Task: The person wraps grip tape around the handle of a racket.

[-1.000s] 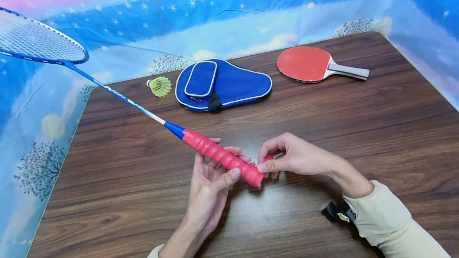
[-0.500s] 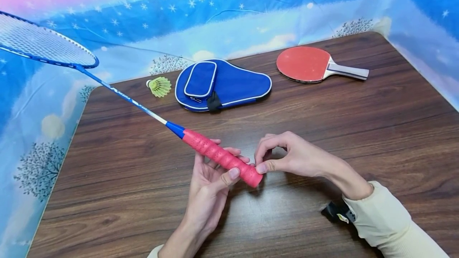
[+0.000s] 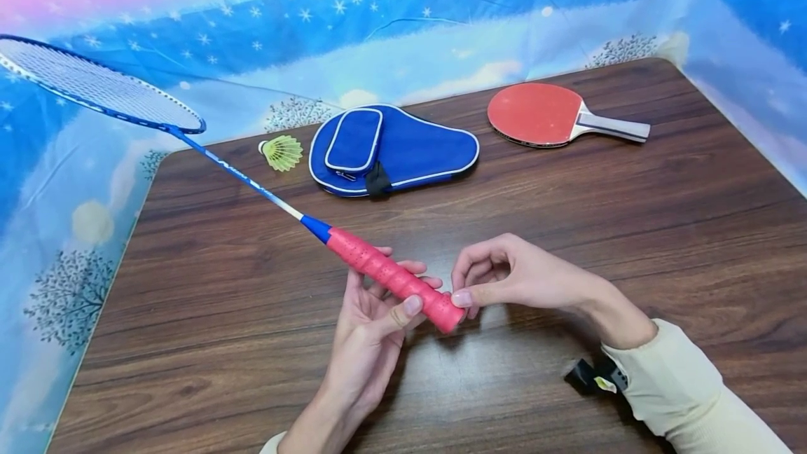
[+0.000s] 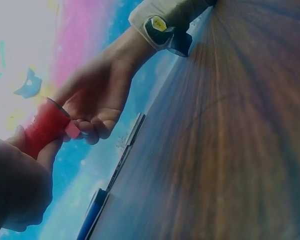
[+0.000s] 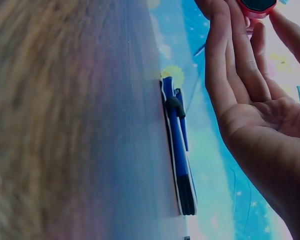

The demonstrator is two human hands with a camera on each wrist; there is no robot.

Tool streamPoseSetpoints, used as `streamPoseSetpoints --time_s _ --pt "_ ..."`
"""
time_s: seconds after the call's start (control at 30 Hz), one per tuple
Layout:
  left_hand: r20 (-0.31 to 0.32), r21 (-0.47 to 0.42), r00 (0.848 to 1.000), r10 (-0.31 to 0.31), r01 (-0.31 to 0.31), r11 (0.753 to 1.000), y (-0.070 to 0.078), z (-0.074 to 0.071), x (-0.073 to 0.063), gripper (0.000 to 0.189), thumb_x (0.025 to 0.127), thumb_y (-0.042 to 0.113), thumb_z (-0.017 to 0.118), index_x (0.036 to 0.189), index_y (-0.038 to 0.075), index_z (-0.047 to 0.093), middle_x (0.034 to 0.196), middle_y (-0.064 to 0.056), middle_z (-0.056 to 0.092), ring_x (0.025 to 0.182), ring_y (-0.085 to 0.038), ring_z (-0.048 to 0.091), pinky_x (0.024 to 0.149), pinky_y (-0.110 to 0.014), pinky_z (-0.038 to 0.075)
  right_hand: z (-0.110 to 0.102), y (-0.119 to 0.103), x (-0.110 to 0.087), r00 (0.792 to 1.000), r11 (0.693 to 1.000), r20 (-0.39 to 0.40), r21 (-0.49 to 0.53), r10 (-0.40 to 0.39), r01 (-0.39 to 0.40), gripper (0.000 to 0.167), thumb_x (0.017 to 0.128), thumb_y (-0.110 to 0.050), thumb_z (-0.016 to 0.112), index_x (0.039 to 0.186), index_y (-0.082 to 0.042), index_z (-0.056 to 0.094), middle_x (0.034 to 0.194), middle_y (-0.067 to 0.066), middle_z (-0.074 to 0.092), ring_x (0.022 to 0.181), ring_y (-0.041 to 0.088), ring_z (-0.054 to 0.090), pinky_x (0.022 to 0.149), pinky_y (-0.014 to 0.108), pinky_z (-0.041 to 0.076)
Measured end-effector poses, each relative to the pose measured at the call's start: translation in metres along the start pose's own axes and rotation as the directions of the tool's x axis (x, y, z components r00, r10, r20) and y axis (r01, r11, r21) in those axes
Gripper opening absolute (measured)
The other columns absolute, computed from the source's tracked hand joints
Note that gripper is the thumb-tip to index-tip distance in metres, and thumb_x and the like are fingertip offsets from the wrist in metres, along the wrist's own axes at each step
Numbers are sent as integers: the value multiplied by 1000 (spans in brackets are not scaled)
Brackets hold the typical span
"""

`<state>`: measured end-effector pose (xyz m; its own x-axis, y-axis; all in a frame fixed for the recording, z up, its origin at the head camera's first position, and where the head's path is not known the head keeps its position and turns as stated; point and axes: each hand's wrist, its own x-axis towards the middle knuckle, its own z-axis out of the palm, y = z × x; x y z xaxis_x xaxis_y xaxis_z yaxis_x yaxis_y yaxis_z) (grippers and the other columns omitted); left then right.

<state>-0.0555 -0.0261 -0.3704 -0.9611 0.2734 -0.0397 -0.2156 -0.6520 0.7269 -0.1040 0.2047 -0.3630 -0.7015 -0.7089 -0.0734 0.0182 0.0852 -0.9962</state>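
Note:
A blue-and-white badminton racket (image 3: 372,263) is held above the table, its strung head toward the upper left. My left hand (image 3: 368,331) grips the red-wrapped handle, thumb on the near side and fingers beneath and behind it. At the butt end, thumb and fingers of my right hand (image 3: 532,275) pinch the red grip tape. A short flap of that grip tape (image 4: 73,130) sticks out from the handle toward the right fingers in the left wrist view. The dark butt cap (image 5: 260,4) shows at the top of the right wrist view.
On the wooden table (image 3: 208,342), a yellow shuttlecock (image 3: 281,153) lies at the back left beside a blue paddle case (image 3: 429,146). Farther right is a red table tennis paddle (image 3: 536,114). A patterned cloth (image 3: 473,33) hangs behind the table.
The racket head has swung right and slightly down, and the handle has shifted a little with it. The red flap visible between the right fingers earlier is now hidden in the head view.

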Motion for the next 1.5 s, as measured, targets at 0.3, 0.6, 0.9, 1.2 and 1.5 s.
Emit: streamPoseSetpoints --time_s 0.3,0.6,0.9,1.2,1.5 --pt "4 39 1000 11 -11 999 0 0 -1 66 88 -19 56 140 12 29 125 -19 56 111 -39 61 91 -42 52 1 2 0 994 986 94 149 54 -68 18 95 -11 65 100 3 57 94 24 70 85 48 66 83 41 54" --pt "23 70 1000 -10 8 998 -1 -1 -1 68 88 -18 58 141 13 29 126 -21 55 110 -38 61 94 -44 50 3 5 -1 977 938 190 312 94 -151 19 97 -10 60 100 -2 43 104 32 65 97 48 63 91 41 49" --pt "73 76 996 -49 43 996 0 1 -2 78 87 -18 58 148 15 21 136 -25 48 118 -42 56 92 -41 51 2 10 -3 956 901 291 403 38 -159 16 100 -5 53 101 -1 38 105 42 57 90 51 64 88 57 50" --pt "96 175 994 -60 43 984 5 3 1 87 90 -11 60 149 29 10 147 -18 43 117 -46 55 98 -51 46 -3 7 -4 974 920 223 370 47 -129 22 96 -4 59 97 -2 37 89 27 64 80 34 68 80 45 55" --pt "-91 300 995 38 -9 954 19 -4 8 60 97 15 63 147 18 30 141 -15 47 119 -39 52 90 -50 52 -13 2 -8 978 938 171 304 117 -165 32 92 -1 65 92 -2 34 91 26 62 83 42 67 80 53 54"
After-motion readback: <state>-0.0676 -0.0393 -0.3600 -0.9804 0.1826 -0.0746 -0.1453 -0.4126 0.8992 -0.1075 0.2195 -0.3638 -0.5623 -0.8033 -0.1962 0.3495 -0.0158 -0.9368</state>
